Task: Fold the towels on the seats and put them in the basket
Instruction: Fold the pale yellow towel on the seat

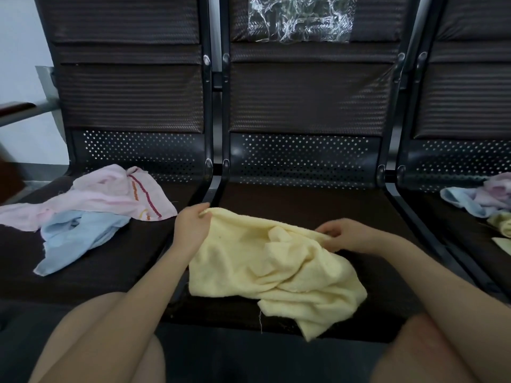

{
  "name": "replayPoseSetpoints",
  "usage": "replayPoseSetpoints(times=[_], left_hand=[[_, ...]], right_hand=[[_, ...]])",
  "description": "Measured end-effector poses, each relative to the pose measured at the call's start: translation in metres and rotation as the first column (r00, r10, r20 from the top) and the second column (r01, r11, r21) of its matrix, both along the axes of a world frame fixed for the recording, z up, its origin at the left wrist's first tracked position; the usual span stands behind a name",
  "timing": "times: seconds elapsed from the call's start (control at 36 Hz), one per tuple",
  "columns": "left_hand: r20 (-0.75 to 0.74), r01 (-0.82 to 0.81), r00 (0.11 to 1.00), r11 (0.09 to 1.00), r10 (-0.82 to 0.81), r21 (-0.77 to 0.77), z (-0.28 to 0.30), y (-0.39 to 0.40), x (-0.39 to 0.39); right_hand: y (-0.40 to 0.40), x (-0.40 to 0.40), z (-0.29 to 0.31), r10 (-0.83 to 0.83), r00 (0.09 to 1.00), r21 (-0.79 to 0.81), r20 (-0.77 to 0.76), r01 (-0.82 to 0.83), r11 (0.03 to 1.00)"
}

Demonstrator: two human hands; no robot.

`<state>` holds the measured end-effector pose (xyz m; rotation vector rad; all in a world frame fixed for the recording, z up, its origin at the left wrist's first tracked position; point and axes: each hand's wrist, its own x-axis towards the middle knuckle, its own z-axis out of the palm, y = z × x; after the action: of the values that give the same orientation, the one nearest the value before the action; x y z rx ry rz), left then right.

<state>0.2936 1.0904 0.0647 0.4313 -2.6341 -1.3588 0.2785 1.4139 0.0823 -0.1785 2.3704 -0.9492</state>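
A crumpled yellow towel (265,266) lies on the middle seat (304,200), its lower corner hanging over the front edge. My left hand (190,228) pinches its far left corner. My right hand (345,234) grips the far right edge, where the cloth is bunched. On the left seat a pink towel with striped trim (110,194) lies over a light blue towel (77,239). The right seat holds a heap of blue, pink and yellow towels (481,200). No basket is in view.
Three dark seats with perforated metal backs stand in a row, split by black frame bars (215,183). A clear plastic sheet (301,17) clings to the middle backrest. A grey armrest (19,109) juts out at the far left. My knees fill the bottom.
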Motion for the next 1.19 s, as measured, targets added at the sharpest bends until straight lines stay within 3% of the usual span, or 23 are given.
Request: replayPoseSetpoints(times=[0.06,0.14,0.25,0.39,0.5,0.58,0.69,0.83,0.94,1.03,1.11,1.19], left_hand=[[-0.002,0.001,1.000,1.000,-0.001,0.019,0.000,-0.001,0.001],[0.012,-0.007,1.000,0.998,0.006,0.067,0.008,-0.008,-0.005],[0.011,-0.068,0.998,0.988,0.067,0.137,0.024,-0.019,-0.025],[0.067,-0.068,0.997,0.918,0.045,0.391,0.041,-0.023,-0.069],[0.055,-0.068,0.997,0.859,0.046,0.508,0.045,-0.012,-0.116],[-0.023,-0.006,1.000,0.856,0.021,0.517,0.050,0.004,-0.153],[-0.013,-0.013,1.000,0.934,0.019,0.357,0.036,0.023,-0.193],[0.154,0.048,0.986,0.991,-0.068,0.128,-0.018,0.038,-0.168],[0.160,0.194,0.969,0.981,-0.189,-0.017,-0.042,0.039,-0.118],[0.157,0.204,0.965,0.977,-0.211,0.058,-0.036,0.043,-0.086],[0.245,0.182,0.947,0.976,-0.206,0.118,-0.027,0.053,-0.055],[0.330,0.235,0.900,0.954,-0.285,0.186,-0.019,0.066,-0.031]], right_hand=[[-0.001,-0.001,-0.001,-0.048,0.997,-0.057,-0.062,0.045,0.997],[-0.003,-0.007,0.005,-0.295,0.938,-0.286,-0.181,0.237,0.929],[-0.007,-0.022,0.029,-0.465,0.881,-0.521,-0.089,0.357,0.775],[-0.002,-0.056,0.062,-0.347,0.930,-0.358,-0.118,0.286,0.889],[0.013,-0.100,0.077,-0.414,0.896,-0.278,-0.160,0.361,0.890],[0.020,-0.137,0.082,-0.538,0.807,-0.346,-0.245,0.446,0.826],[0.019,-0.174,0.067,-0.740,0.630,-0.513,-0.237,0.565,0.646],[0.008,-0.163,0.006,-0.679,0.712,-0.300,-0.180,0.617,0.727],[0.003,-0.126,-0.027,-0.655,0.742,-0.177,-0.140,0.632,0.754],[0.002,-0.099,-0.030,-0.621,0.781,-0.121,-0.063,0.611,0.782],[-0.008,-0.075,-0.022,-0.554,0.823,-0.194,0.125,0.568,0.800],[-0.024,-0.058,-0.018,-0.477,0.872,-0.193,0.111,0.490,0.850]])
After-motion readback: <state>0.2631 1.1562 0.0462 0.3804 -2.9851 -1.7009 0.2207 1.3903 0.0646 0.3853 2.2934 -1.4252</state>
